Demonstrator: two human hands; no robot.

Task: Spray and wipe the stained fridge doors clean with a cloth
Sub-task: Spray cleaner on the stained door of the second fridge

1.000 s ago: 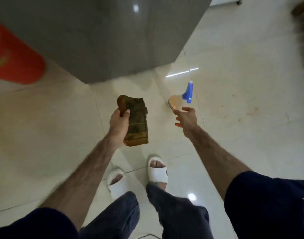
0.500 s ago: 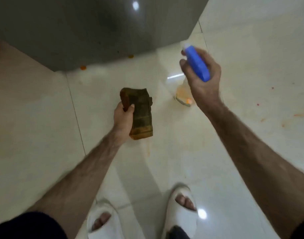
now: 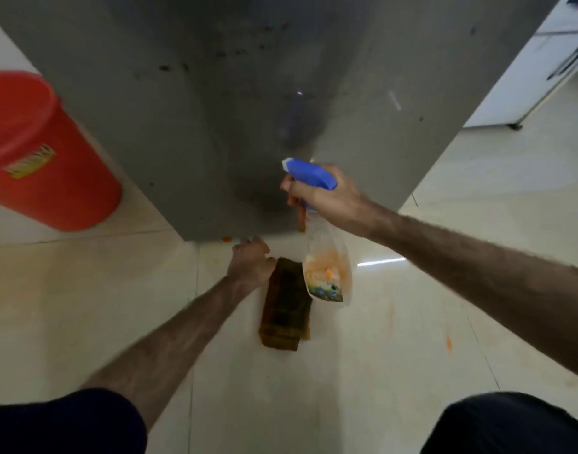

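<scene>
The grey fridge door [image 3: 189, 119] fills the upper middle of the view, with dark specks across it and an orange streak near its lower edge. My right hand [image 3: 323, 194] grips a clear spray bottle [image 3: 328, 273] by its blue trigger head, nozzle pointed at the door's lower part. The bottle is smeared orange. My left hand [image 3: 250, 263] holds a folded brown-green cloth [image 3: 286, 309] that hangs down just below the door's bottom edge.
A red plastic bin [image 3: 42, 152] stands on the floor left of the fridge. White cabinets [image 3: 536, 67] are at the upper right. The pale tiled floor [image 3: 445, 322] carries orange splashes on the right.
The view has tilted up onto the fridge door. My right hand picked the spray bottle off the floor and raised it toward the door. My left hand kept hold of the cloth.
</scene>
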